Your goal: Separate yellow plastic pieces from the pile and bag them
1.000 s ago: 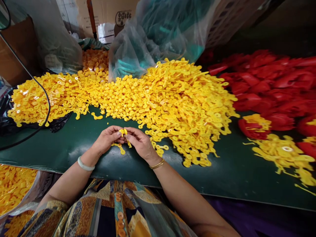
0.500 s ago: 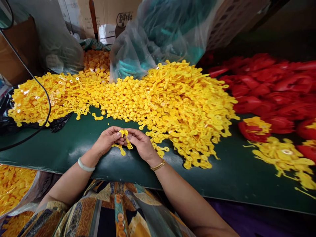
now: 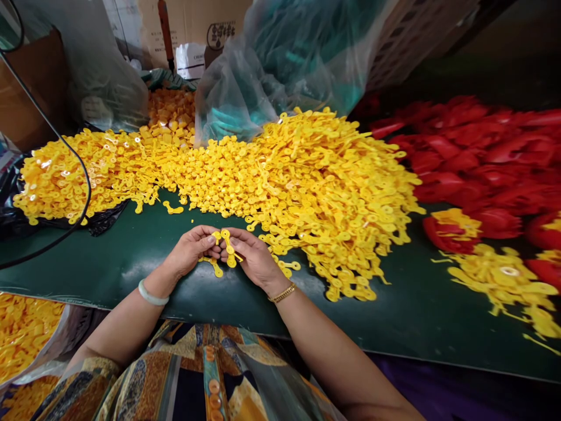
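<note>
My left hand [image 3: 196,248] is closed on small yellow plastic pieces; one yellow link piece [image 3: 216,267] hangs below its fingers. Close beside it, my right hand [image 3: 248,254] pinches another yellow link piece [image 3: 230,257] with round ends, held upright between the two hands. Both hands are just above the green table [image 3: 144,257], near its front edge. Behind them spreads a large heap of yellow pieces [image 3: 324,175], with smaller knob-like ones [image 3: 214,175] in its middle.
Red plastic parts [image 3: 486,158] are piled at the right, with more yellow pieces [image 3: 504,278] before them. Clear plastic bags [image 3: 280,70] stand behind the heap. A black cable [image 3: 85,169] hangs at the left. A sack of yellow parts [image 3: 26,333] is below the table edge.
The yellow link piece in my right hand has turned and now shows its length, a little apart from the piece at my left fingertips. Both hands have barely moved.
</note>
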Action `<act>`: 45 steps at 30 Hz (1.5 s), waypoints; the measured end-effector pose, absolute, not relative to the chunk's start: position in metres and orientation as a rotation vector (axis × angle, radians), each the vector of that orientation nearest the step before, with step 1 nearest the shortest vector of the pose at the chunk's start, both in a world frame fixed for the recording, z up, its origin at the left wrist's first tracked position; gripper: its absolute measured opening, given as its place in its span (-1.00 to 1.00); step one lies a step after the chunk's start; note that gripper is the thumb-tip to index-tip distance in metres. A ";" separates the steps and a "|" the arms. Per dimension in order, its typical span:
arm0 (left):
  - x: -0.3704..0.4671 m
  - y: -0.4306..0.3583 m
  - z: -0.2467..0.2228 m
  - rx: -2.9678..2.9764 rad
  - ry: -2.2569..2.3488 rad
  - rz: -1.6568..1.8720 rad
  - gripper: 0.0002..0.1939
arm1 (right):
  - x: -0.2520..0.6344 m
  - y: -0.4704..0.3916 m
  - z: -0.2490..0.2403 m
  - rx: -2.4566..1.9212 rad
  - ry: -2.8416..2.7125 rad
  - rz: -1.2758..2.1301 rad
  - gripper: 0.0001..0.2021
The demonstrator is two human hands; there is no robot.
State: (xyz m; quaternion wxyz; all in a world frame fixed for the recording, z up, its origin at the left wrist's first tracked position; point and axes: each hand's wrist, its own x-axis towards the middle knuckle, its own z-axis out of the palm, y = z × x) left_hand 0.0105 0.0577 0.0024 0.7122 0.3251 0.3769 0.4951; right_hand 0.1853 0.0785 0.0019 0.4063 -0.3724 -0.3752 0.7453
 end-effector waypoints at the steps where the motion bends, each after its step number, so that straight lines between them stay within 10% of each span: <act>1: 0.010 0.058 0.002 0.723 0.834 1.096 -0.63 | 0.185 0.079 0.002 -0.936 -0.939 1.882 -0.69; 45: 0.012 0.056 -0.002 0.745 0.908 1.087 -0.63 | 0.186 0.076 -0.012 -1.045 -1.486 1.260 -0.74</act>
